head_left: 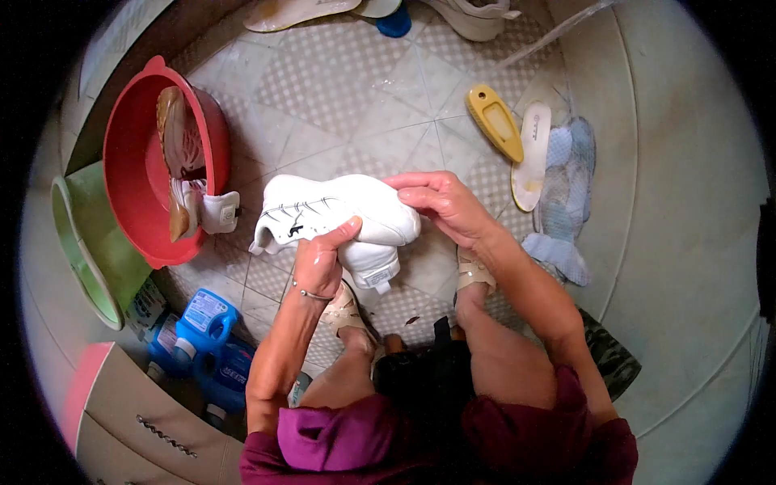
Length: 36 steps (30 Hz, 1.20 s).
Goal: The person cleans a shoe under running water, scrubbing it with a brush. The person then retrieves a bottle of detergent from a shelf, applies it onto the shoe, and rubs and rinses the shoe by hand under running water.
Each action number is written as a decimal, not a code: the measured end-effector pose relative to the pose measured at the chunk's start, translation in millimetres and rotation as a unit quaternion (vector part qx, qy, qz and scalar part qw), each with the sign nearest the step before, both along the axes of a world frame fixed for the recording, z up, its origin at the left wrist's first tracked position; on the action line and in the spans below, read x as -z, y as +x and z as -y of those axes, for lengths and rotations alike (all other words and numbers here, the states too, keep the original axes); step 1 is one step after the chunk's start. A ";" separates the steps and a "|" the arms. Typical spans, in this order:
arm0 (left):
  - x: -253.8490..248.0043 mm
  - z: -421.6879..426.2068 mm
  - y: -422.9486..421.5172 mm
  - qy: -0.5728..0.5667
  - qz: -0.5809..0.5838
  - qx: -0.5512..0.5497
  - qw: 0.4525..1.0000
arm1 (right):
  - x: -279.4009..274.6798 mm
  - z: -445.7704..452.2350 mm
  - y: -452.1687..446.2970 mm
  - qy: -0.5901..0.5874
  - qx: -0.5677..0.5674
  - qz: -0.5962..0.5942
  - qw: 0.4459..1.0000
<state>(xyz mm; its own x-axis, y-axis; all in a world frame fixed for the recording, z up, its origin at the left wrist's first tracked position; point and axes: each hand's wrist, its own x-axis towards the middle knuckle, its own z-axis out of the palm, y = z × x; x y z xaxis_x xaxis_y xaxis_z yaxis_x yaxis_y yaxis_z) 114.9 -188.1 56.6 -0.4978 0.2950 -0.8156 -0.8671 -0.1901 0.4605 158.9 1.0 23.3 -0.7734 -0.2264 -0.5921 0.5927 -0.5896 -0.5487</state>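
A white sneaker (339, 198) with thin black stitching and a small black logo is held up over the floor, its toe pointing right. My left hand (321, 257) grips its near side, the thumb lying across the upper. Below that thumb hangs a white padded part with a grey label (377, 273); whether it is the sneaker's tongue or part of a second shoe, I cannot tell. My right hand (444, 206) holds the toe end, fingers reaching over its far side. The sneaker's sole is mostly hidden.
A red basin (121, 174) with a shoe (179, 129) in it stands left, beside a green basin (109, 234) and blue detergent bottles (208, 315). Rightward lie a yellow brush (495, 125), an insole (531, 153) and a bluish cloth (566, 186). Water streams (558, 32) at the top right.
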 end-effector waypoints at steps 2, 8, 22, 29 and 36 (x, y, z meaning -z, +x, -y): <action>5.2 -1.9 1.8 -0.015 -0.007 -0.007 1.000 | 4.2 -5.2 -0.3 -0.024 -0.006 0.003 1.000; 19.4 -1.1 4.5 -0.008 0.021 0.007 1.000 | 5.7 -2.6 -2.7 0.035 -0.025 0.024 0.999; 18.2 -11.9 17.3 -0.107 -0.046 0.126 0.985 | 28.7 6.7 -20.7 0.283 -0.144 -0.030 0.948; 13.7 -13.0 0.6 -0.046 -0.031 0.065 0.996 | 2.0 -7.5 -10.5 0.121 -0.054 -0.015 0.991; 33.1 -6.1 -6.7 0.062 0.057 -0.010 0.996 | 26.2 -6.4 -4.7 0.044 0.011 0.025 0.999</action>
<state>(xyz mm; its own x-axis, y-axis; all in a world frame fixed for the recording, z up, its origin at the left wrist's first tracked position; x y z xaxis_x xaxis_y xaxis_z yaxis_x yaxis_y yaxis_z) 108.2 -182.0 23.6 -0.4104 0.3877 -0.8254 -0.9080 -0.2570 0.3308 154.1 7.4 -2.9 -0.7473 -0.1544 -0.6464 0.6073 -0.5535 -0.5699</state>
